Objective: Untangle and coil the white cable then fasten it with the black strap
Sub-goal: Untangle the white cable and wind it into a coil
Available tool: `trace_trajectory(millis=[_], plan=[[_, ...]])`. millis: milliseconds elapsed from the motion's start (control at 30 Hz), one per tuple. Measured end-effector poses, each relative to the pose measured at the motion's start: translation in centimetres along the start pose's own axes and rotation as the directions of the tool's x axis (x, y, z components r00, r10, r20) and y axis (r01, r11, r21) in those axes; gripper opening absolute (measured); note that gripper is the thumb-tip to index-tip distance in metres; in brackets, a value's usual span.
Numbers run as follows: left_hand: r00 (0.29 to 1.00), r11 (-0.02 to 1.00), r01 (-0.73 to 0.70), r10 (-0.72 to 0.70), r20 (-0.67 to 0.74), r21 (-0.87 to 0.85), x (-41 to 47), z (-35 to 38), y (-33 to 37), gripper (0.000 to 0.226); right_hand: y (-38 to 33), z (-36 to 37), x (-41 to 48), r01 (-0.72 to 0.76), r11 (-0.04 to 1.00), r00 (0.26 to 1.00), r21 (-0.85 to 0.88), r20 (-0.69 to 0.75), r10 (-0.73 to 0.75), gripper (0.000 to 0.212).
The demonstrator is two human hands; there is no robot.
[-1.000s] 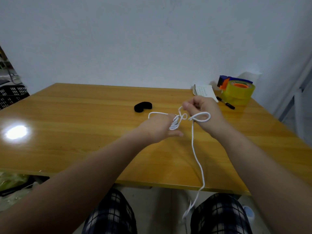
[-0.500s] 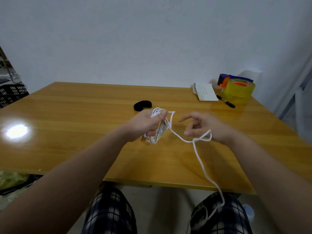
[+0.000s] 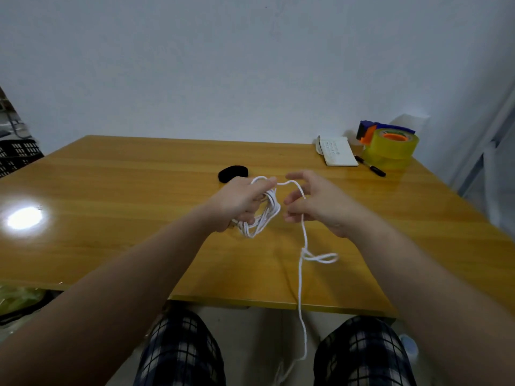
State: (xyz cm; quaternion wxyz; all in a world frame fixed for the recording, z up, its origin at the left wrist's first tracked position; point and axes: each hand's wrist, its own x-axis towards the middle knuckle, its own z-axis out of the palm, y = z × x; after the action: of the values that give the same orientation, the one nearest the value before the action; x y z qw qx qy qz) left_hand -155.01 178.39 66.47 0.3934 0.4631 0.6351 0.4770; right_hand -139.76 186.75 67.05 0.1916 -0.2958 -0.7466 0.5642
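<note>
My left hand (image 3: 238,203) grips several loops of the white cable (image 3: 263,215) above the middle of the wooden table (image 3: 111,190). From the top of that bundle the cable arcs over to my right hand (image 3: 315,203), whose fingers are loosely curled around the strand. Below the right hand the cable hangs down, forms a small twisted loop (image 3: 320,257) over the table, then drops past the front edge between my knees. The black strap (image 3: 233,173) lies curled on the table just behind my left hand, touched by neither hand.
At the back right corner stand a white notebook (image 3: 335,151), a black pen (image 3: 372,167) and a yellow tape roll in a blue and orange dispenser (image 3: 390,144). A black crate (image 3: 16,157) sits off the table's left side. A wall rises behind the table.
My right hand has risen and moved in close to the left. The small twisted loop it carried has slipped down the strand and now hangs below it. The left hand keeps the coil.
</note>
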Motion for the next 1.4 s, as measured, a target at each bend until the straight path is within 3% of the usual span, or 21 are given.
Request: trace_trajectory(millis=[133,233,367,467,533,633,767,900,1000,1100,1233,1400], plan=[[0.988,0.919,0.126,-0.083,0.129,-0.374,-0.5,-0.9,-0.3,0.051,1.2,-0.7,0.5,0.023,0.995,0.999,0.093,-0.026,-0.021,0.015],[0.962,0.798,0.181,-0.023,0.271,-0.575,-1.0,-0.2,0.1,0.054,1.8,-0.7,0.7,0.034,0.979,0.997,0.202,-0.081,-0.018,0.02],[0.953,0.74,0.188,0.022,0.302,-0.646,-1.1,1.1,0.3,0.065,1.4,1.2,-0.5,-0.077,0.792,0.984,0.605,0.176,-0.039,0.029],[0.976,0.737,0.171,-0.037,0.213,-0.654,-0.6,1.1,-0.4,0.052,1.1,2.2,-1.0,-0.003,0.907,0.982,0.42,0.171,-0.076,0.054],[0.987,0.797,0.146,-0.075,0.145,-0.586,-0.3,1.1,-1.0,0.046,0.8,2.9,-1.3,0.12,0.979,0.989,0.166,0.065,-0.132,0.041],[0.995,0.88,0.101,-0.083,0.058,-0.465,-0.2,1.5,-1.1,0.047,0.9,3.4,-0.8,0.222,0.975,0.97,-0.012,-0.1,-0.222,0.026],[0.997,0.956,-0.018,-0.005,-0.078,-0.294,-0.3,1.2,-0.3,0.045,1.3,2.9,-0.3,0.265,0.938,0.926,-0.223,-0.213,-0.312,0.027],[0.996,0.973,-0.021,0.001,-0.085,-0.229,-0.1,1.2,-0.9,0.045,2.1,3.1,-0.2,0.24,0.938,0.873,-0.251,-0.366,-0.321,0.044],[0.995,0.945,0.037,-0.064,-0.072,-0.324,0.0,2.1,-0.9,0.042,3.3,3.2,0.5,0.222,0.913,0.81,-0.343,-0.456,-0.368,0.06],[0.973,0.881,0.113,-0.192,-0.129,-0.459,0.1,3.4,-0.1,0.04,3.8,3.0,1.1,0.224,0.893,0.766,-0.39,-0.496,-0.409,0.059],[0.931,0.9,0.05,-0.199,-0.306,-0.434,0.2,4.6,0.6,0.043,2.9,3.0,1.7,0.281,0.918,0.805,-0.279,-0.453,-0.383,0.054],[0.936,0.963,-0.041,-0.056,-0.348,-0.266,0.5,3.2,1.1,0.049,1.7,2.1,1.5,0.298,0.948,0.915,-0.11,-0.251,-0.317,0.069]])
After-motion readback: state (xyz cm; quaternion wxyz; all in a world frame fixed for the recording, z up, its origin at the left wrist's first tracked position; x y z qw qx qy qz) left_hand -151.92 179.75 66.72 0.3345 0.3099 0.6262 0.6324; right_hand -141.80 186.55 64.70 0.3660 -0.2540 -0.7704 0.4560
